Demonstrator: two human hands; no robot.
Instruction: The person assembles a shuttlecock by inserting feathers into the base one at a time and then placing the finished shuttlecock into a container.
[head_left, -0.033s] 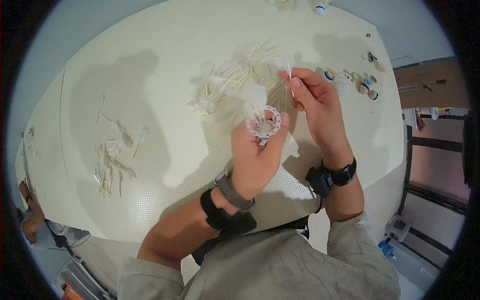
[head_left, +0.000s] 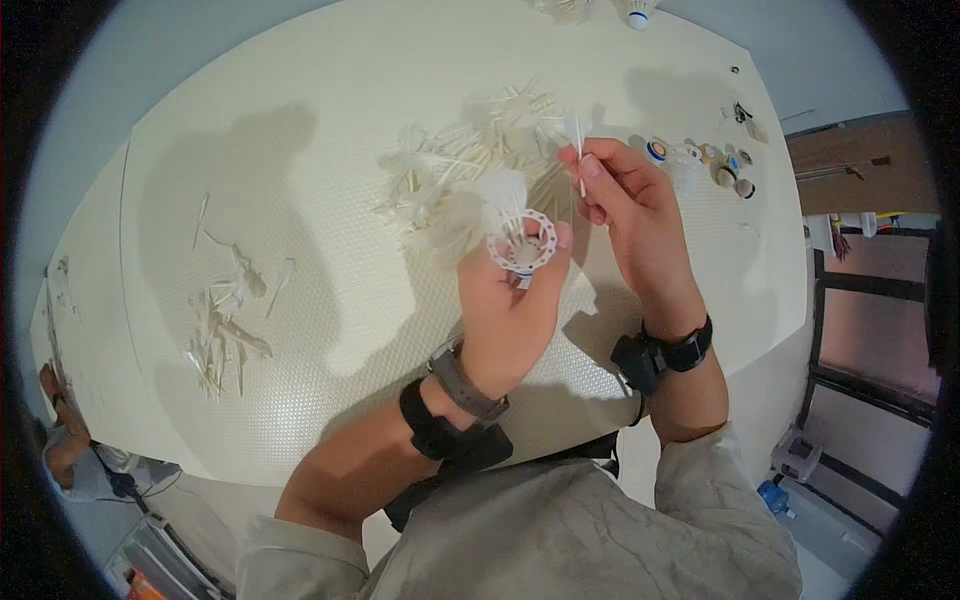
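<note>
My left hand [head_left: 512,320] is closed around a partly feathered shuttlecock. Its white ring [head_left: 520,270], pierced with small holes, faces up, and a few white feathers [head_left: 500,190] stand at its far side. A bit of blue shows beneath the ring; the rest of the base is hidden by my fingers. To the right and slightly farther off, my right hand [head_left: 640,205] pinches a single white feather [head_left: 578,130] by its quill, vane upward, apart from the shuttlecock. Just beyond both hands lies a loose heap of white feathers [head_left: 440,160].
A smaller pile of feathers [head_left: 225,330] lies on the white textured table [head_left: 370,400] at left. Several shuttlecock bases [head_left: 728,176] and small dark bits [head_left: 742,113] sit at right. A shuttlecock [head_left: 640,15] stands at the far edge. Another person [head_left: 68,440] is at far left.
My left hand has shifted slightly left with the shuttlecock. In my right hand the feather has turned, so its vane shows broader.
</note>
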